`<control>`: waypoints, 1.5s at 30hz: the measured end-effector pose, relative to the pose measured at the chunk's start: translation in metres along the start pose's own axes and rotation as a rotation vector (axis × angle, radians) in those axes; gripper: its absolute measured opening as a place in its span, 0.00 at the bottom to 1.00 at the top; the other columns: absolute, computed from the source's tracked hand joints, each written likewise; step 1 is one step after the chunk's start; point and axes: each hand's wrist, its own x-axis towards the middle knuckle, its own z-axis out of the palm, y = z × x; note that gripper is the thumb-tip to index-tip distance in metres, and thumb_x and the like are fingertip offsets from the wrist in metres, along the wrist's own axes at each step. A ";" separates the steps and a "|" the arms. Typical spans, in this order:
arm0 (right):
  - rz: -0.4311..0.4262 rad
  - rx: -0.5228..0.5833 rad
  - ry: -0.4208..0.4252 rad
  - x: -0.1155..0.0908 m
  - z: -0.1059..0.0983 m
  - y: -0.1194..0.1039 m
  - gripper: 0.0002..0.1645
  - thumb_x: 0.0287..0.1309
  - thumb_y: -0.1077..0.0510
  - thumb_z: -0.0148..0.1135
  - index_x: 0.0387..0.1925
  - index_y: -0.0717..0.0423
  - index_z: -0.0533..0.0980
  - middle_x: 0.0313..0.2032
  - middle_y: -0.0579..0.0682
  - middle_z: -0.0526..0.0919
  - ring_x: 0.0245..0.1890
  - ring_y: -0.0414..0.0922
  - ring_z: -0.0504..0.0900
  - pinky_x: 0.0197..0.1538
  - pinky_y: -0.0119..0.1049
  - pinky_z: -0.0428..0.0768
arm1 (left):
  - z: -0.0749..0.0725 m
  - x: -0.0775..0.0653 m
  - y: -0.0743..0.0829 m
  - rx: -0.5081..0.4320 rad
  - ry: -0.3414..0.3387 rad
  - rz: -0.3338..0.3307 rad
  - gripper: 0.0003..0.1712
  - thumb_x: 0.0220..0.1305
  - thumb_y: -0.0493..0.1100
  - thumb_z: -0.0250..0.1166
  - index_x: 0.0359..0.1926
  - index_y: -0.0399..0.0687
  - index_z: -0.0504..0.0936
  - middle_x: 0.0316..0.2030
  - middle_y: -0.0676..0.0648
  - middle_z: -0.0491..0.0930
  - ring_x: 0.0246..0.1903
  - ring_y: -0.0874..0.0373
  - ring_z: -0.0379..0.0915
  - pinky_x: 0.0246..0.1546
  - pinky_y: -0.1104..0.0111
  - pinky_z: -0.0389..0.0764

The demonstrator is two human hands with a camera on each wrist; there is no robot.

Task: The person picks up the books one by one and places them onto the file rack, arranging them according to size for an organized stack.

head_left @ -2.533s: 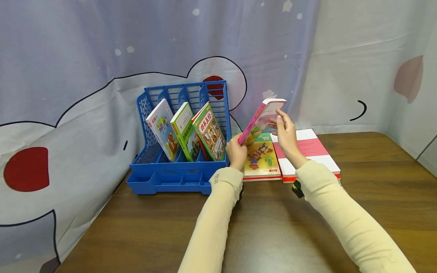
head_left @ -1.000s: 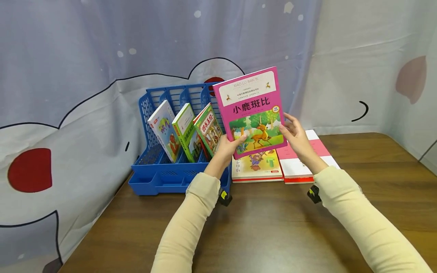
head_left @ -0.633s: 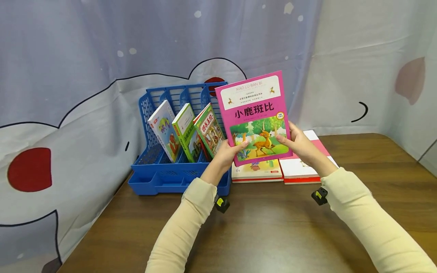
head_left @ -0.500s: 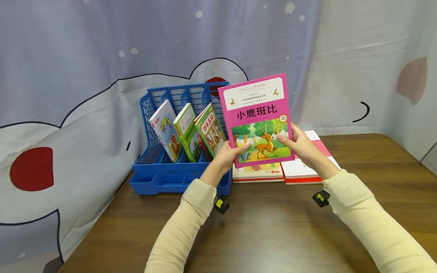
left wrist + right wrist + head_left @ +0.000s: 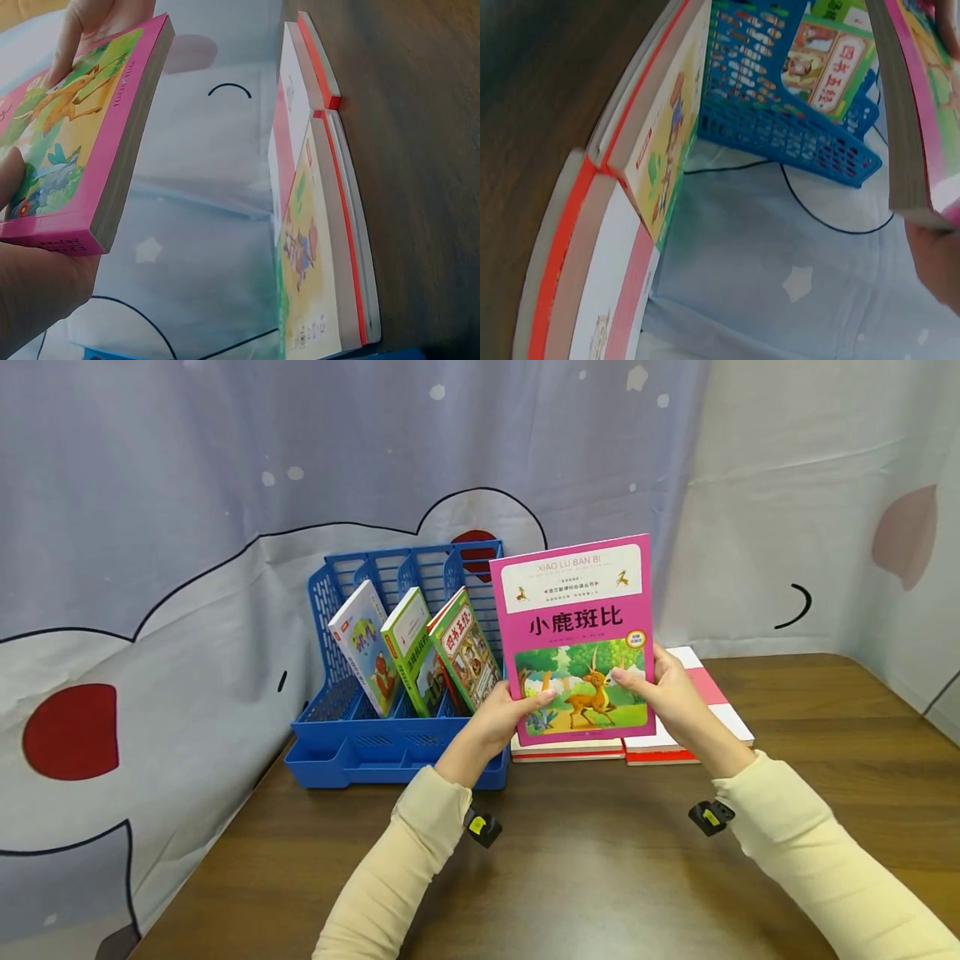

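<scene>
Both hands hold up a pink paperback book (image 5: 573,610), its deer cover turned toward the head camera. My left hand (image 5: 495,718) grips its lower left edge, thumb on the front. At the lower right side, my right hand (image 5: 671,693) grips it the same way, thumb over the picture. The fingers behind the book are hidden in the head view. In the left wrist view the book (image 5: 82,127) appears at a slant, its page edges showing. Left of it stands a blue file rack (image 5: 397,731) with several books leaning in its slots.
Behind and below the held book lie two low stacks, one with a yellow-covered book (image 5: 304,247) and one with a white and pink book (image 5: 720,714). A wooden table (image 5: 585,860) bears everything. A patterned curtain (image 5: 300,443) hangs behind.
The pink book was first tilted edge-on in the left hand, with the right hand at its far side. It has turned cover-forward, both hands grip it, and it has drifted right and down.
</scene>
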 end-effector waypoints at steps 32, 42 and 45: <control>-0.074 0.077 0.156 -0.024 0.009 0.008 0.19 0.61 0.63 0.58 0.52 0.44 0.68 0.35 0.33 0.85 0.32 0.32 0.85 0.36 0.27 0.82 | 0.000 -0.006 0.029 0.004 0.036 0.134 0.25 0.67 0.40 0.57 0.64 0.46 0.67 0.49 0.42 0.80 0.40 0.63 0.75 0.42 0.68 0.79; -0.062 0.017 0.142 -0.028 0.011 0.012 0.19 0.61 0.63 0.58 0.51 0.43 0.68 0.35 0.31 0.84 0.32 0.31 0.84 0.36 0.26 0.82 | 0.002 0.003 0.057 -0.108 0.117 0.203 0.26 0.66 0.38 0.59 0.64 0.49 0.67 0.54 0.33 0.76 0.36 0.62 0.82 0.44 0.63 0.82; -0.061 0.015 0.145 -0.029 0.009 0.013 0.18 0.61 0.64 0.58 0.50 0.42 0.69 0.34 0.31 0.84 0.31 0.32 0.85 0.34 0.26 0.82 | 0.002 0.006 0.062 -0.098 0.111 0.195 0.21 0.66 0.38 0.59 0.60 0.43 0.71 0.53 0.32 0.77 0.34 0.62 0.82 0.42 0.64 0.83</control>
